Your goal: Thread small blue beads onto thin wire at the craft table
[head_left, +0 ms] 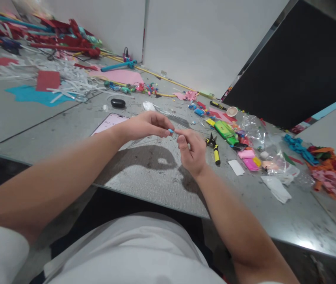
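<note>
My left hand (144, 126) and right hand (192, 149) both pinch a small blue piece (171, 130), each grip closed on it above the desk (156, 177); yellow-handled pliers (214, 148) lie just right.

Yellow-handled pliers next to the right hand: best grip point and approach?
Grip the pliers by the yellow handles, coming from above on the near side. They lie flat, dark jaws pointing away toward the clutter, handles toward the table edge with bare table around them.

just right of the fingers lie yellow-handled pliers (214, 146) on the grey worktop (144, 177); a phone (108, 123) lies left, a black case (118, 103) beyond it.
</note>
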Demonstrator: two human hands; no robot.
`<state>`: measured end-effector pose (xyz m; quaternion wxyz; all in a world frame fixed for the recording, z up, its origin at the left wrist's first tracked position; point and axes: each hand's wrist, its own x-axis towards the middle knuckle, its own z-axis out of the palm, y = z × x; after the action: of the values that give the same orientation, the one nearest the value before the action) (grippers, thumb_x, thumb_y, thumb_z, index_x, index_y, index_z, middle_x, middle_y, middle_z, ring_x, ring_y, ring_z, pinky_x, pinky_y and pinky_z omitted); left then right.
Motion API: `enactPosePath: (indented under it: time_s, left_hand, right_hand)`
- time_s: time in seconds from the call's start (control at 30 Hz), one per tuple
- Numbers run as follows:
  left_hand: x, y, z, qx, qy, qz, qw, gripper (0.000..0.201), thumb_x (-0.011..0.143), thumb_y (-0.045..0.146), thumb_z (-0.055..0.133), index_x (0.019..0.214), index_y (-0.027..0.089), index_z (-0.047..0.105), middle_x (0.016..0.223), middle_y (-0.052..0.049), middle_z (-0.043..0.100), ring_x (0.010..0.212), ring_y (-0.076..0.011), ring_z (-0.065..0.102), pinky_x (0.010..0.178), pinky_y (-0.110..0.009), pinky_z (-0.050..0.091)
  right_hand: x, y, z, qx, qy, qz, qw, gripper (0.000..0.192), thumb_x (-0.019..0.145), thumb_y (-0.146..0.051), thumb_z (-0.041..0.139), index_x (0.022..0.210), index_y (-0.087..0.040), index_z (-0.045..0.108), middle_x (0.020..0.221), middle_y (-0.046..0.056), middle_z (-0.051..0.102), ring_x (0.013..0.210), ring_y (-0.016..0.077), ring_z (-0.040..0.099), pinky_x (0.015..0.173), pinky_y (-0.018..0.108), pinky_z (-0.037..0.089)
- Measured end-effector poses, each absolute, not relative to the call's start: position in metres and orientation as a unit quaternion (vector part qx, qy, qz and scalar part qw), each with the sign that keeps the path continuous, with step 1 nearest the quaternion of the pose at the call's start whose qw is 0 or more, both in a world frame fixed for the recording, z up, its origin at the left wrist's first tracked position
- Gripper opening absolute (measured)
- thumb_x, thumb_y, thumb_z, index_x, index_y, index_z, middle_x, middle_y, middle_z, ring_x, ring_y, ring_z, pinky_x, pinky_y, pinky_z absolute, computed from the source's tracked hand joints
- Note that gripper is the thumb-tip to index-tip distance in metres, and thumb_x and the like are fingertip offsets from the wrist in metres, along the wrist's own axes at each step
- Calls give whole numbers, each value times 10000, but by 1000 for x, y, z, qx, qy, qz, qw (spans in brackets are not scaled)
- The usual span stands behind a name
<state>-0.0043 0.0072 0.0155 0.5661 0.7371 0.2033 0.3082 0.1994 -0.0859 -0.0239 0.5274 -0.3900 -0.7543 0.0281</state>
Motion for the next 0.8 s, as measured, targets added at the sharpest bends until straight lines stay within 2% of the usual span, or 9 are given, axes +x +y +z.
enactPosePath:
  time_s: [0.2,0.33,0.5,0.8]
  left_hand:
    - [-4,8,14,736,216,311,561,203,747,188,849,943,169,800,838,-29,768,739,-114,674,741,-260,540]
    - [-4,11,11,728,217,324,564,211,745,208,858,945,172,802,843,-30,769,736,-116,674,733,-263,542]
    - [-3,9,13,709,208,339,582,180,721,212,880,872,156,800,833,-41,775,739,-122,684,732,-259,549]
    - [-4,4,17,676,188,356,617,285,674,241,940,876,141,764,832,-45,778,730,-124,694,710,-246,566]
  right_hand:
    - [200,-84,-27,-394,-757,49,519,411,1054,-539,439,1147,-277,741,817,46,648,802,214,603,839,405,526]
    - [198,-86,-24,-381,-764,38,520,391,1064,-483,435,1148,-265,749,806,48,660,788,209,617,817,394,534]
    - [192,-89,-23,-367,-766,30,527,362,1056,-425,461,1241,-261,726,855,51,688,753,197,618,763,383,538]
    - [185,-88,-27,-372,-769,68,515,429,1033,-430,458,1364,-253,665,933,86,704,824,217,616,761,397,547]
